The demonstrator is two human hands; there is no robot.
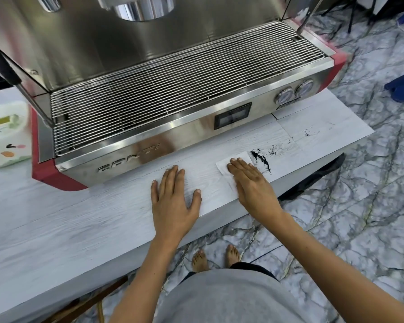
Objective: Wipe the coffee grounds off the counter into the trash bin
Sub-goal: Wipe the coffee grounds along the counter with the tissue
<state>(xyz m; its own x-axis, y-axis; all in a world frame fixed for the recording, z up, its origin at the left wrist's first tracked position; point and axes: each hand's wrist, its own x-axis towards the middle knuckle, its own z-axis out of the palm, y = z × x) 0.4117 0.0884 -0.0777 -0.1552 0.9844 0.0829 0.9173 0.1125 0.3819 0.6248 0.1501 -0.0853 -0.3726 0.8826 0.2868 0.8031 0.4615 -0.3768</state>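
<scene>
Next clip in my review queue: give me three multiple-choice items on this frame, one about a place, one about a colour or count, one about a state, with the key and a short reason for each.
1. Where do the coffee grounds lie relative to the white tissue?
A. Just to its right
B. To its left, under the left hand
C. On the drip grate

2. What colour are the corner trims of the espresso machine?
A. Blue
B. Red
C. Green

3. How is the right hand placed?
A. Raised in the air
B. Gripping a cup
C. Pressed flat on the tissue

Key: 1 A, the dark smear starts at the tissue's right edge on the counter. 2 B, red shows at both lower corners. 3 C, the fingers lie spread on the tissue, while the left hand rests flat on bare counter.
</scene>
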